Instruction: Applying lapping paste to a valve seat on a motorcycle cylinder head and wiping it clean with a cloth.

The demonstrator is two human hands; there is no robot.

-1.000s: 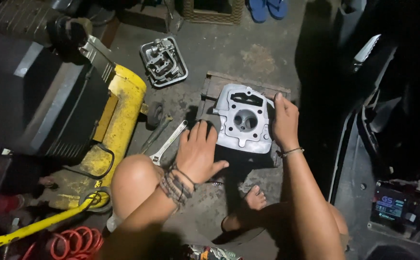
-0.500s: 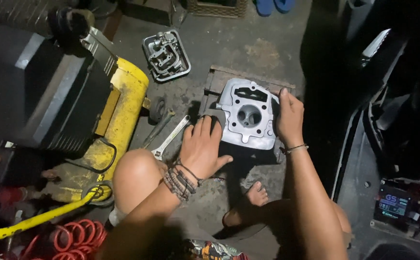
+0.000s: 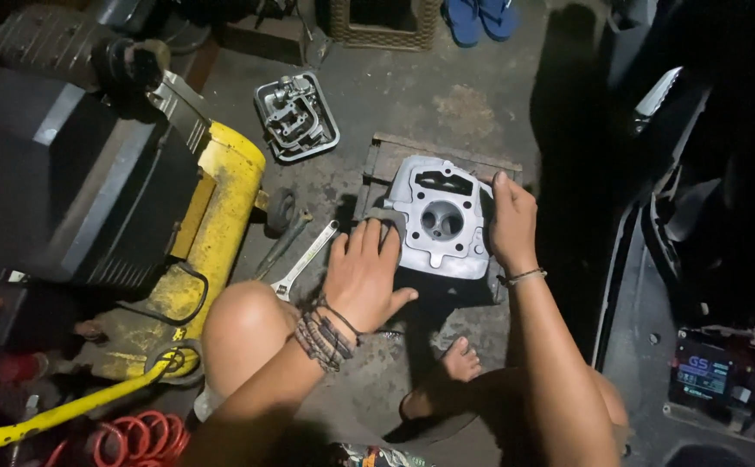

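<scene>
A silver engine cylinder head [image 3: 441, 216] with a round bore lies flat on a dark board [image 3: 447, 156] on the concrete floor. My left hand [image 3: 364, 275] rests flat with fingers spread against its left edge, wearing several wrist bands. My right hand [image 3: 511, 223] grips the head's right side, a thin bracelet at the wrist. My bare knee [image 3: 243, 329] and foot [image 3: 447, 380] are below the part.
A wrench [image 3: 307, 259] lies left of my left hand. A small metal tray [image 3: 297, 117] of parts sits farther up. A yellow compressor [image 3: 213, 225] with black motor fills the left; yellow hose [image 3: 66, 411] and red coiled hose [image 3: 140, 437] lie lower left. Dark motorcycle bodywork [image 3: 706, 259] stands right.
The view has shifted slightly. My left hand has slid a little up toward the cylinder head's left edge; my right hand stays on its right side.
</scene>
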